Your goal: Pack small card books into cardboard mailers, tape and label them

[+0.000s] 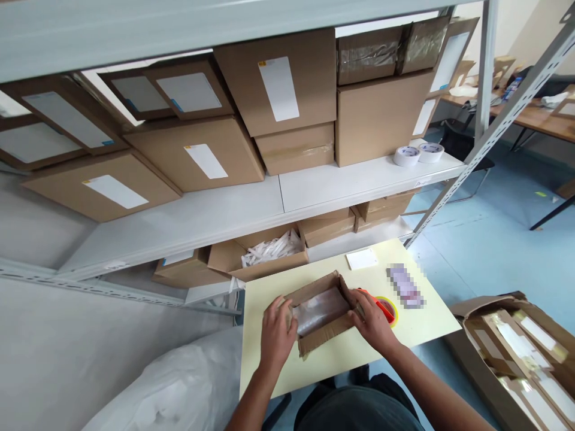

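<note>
A small cardboard box [327,336] with its top open stands on the pale yellow table, between both hands. Clear plastic wrapping [321,310] lies inside it; what is under the wrapping cannot be made out. My left hand [279,329] grips the box's left end, thumb and fingers at the rim. At the opposite end, my right hand [372,316] has its fingers over the right edge. Just beyond the right hand is a red tape dispenser [385,310] with a yellow-edged roll, partly hidden by that hand.
The yellow table [265,371] also bears a white card [362,259] and a blurred purple item [404,286]. Behind it rises a metal shelf [314,188] with cartons, tape rolls [406,156] and a box of white packets [273,248]. A large carton [467,353] of parcels stands right.
</note>
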`<state>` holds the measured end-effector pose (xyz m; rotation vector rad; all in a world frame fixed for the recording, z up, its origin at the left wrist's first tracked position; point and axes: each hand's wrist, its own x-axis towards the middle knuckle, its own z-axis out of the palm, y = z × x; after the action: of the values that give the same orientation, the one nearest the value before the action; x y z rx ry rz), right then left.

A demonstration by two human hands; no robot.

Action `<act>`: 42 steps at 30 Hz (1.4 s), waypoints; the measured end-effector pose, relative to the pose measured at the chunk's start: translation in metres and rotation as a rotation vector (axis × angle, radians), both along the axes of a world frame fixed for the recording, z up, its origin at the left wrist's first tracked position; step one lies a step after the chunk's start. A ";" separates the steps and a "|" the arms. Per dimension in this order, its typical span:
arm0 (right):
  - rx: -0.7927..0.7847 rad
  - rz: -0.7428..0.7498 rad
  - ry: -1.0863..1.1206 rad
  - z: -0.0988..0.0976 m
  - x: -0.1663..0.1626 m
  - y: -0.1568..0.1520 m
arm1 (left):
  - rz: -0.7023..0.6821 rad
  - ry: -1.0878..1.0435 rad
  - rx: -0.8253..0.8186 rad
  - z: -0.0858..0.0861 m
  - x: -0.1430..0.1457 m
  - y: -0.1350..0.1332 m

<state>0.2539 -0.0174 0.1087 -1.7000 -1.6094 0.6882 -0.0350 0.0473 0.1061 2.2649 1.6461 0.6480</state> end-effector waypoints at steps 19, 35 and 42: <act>-0.022 0.326 -0.291 -0.004 0.007 0.015 | 0.076 -0.454 -0.370 -0.012 0.001 -0.031; 0.078 -0.017 -0.174 -0.041 -0.019 0.035 | 0.309 -0.364 -0.271 -0.031 0.013 -0.006; -0.090 -0.070 0.010 -0.050 -0.025 0.031 | 0.180 -0.399 -0.292 -0.034 0.011 0.011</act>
<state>0.2290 0.0135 0.0583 -1.8058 -1.5246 0.7427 -0.0236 0.0580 0.0719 1.6719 1.6278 0.7820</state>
